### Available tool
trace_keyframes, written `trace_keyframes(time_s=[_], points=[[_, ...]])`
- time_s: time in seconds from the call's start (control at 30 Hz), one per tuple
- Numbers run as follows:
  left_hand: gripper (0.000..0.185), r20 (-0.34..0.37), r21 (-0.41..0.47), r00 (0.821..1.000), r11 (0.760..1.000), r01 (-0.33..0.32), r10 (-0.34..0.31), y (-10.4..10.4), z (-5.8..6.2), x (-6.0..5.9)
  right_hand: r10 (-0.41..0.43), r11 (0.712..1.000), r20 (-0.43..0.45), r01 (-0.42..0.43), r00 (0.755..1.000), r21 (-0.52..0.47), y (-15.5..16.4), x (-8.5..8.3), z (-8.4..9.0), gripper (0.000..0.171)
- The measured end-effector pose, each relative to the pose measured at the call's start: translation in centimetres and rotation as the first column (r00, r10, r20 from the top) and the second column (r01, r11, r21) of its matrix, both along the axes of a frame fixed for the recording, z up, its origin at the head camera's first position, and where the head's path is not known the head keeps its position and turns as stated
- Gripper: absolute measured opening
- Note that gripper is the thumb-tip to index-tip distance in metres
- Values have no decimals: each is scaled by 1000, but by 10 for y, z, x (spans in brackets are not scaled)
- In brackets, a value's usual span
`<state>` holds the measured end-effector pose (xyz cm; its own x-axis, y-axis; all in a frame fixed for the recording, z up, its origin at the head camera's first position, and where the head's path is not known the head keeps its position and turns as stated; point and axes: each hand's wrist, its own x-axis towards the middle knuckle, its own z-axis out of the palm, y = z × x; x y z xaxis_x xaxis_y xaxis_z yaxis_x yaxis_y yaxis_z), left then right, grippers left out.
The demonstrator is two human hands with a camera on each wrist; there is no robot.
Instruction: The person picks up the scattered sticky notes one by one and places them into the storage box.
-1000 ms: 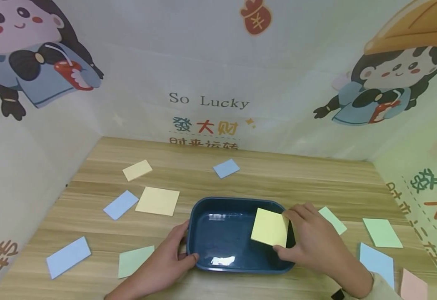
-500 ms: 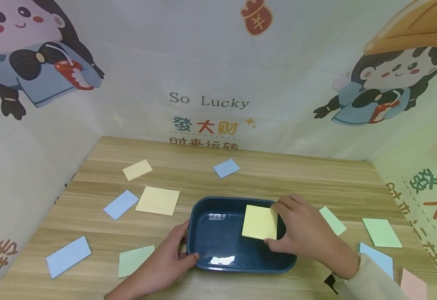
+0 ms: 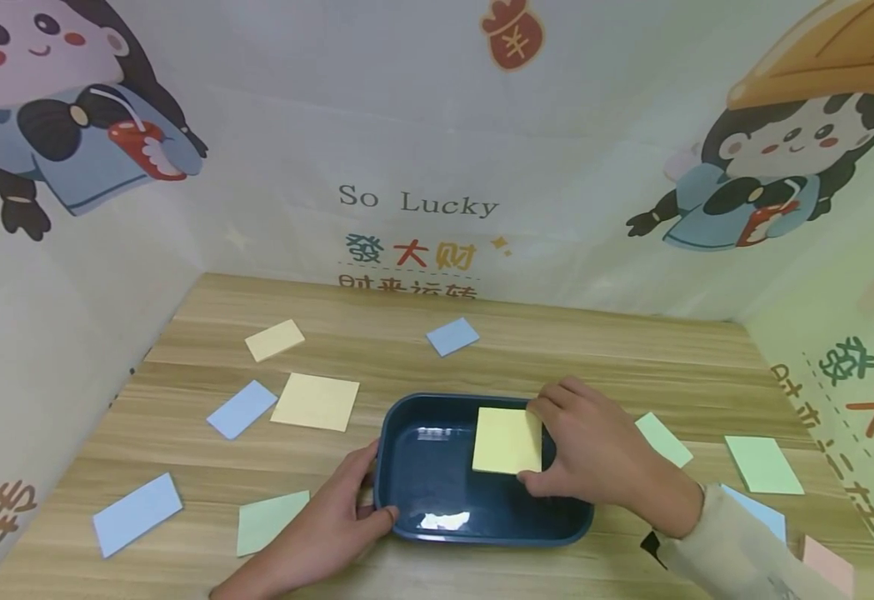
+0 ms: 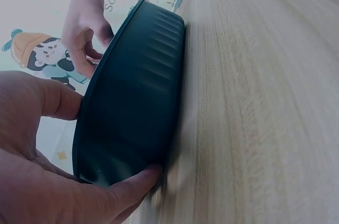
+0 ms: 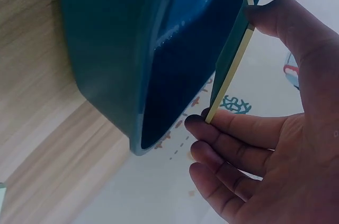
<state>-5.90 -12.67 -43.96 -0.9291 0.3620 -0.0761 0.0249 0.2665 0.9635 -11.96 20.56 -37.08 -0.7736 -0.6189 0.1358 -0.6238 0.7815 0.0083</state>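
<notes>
— Note [image 3: 506, 440], the yellow one: where is it?
— Over the tray [image 3: 437, 533], above its right half, pinched at its right edge by the right hand [image 3: 601, 458], thumb on one edge, fingers on the other.
— Touching the tray floor?
— Can't tell; the right wrist view shows it edge-on [image 5: 229, 70] just beside the rim.
— And the left hand [image 3: 332, 521]?
— Its thumb and fingers clasp the tray's near-left corner on the surface [image 3: 556, 350]. Loose blue, green and yellow notes lie around.
</notes>
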Motion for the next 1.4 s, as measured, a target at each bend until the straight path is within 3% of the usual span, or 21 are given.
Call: trace_keyframes(time_s=[0.4,0.67,0.97,1.2,1.4], points=[[82,5,-5,1000,1000,18,-18,0,1,-1,16,996,29,-18,999,82,-11,-8,3,74],[83,8,-13,1000,1000,17,-17,-1,2,-2,49,989,70,-58,996,133,-19,-14,2,61],[83,0,-15,1000,1000,15,-15,-1,2,-1,12,979,143,-41,990,198,-28,-19,1,57],[84,5,-11,1000,1000,11,-11,-2,2,-1,-48,948,189,-15,981,318,-36,-18,-1,64],[84,7,-22,1000,1000,9,-9,-1,0,0,-49,932,186,-22,981,363,-38,-16,-5,61]])
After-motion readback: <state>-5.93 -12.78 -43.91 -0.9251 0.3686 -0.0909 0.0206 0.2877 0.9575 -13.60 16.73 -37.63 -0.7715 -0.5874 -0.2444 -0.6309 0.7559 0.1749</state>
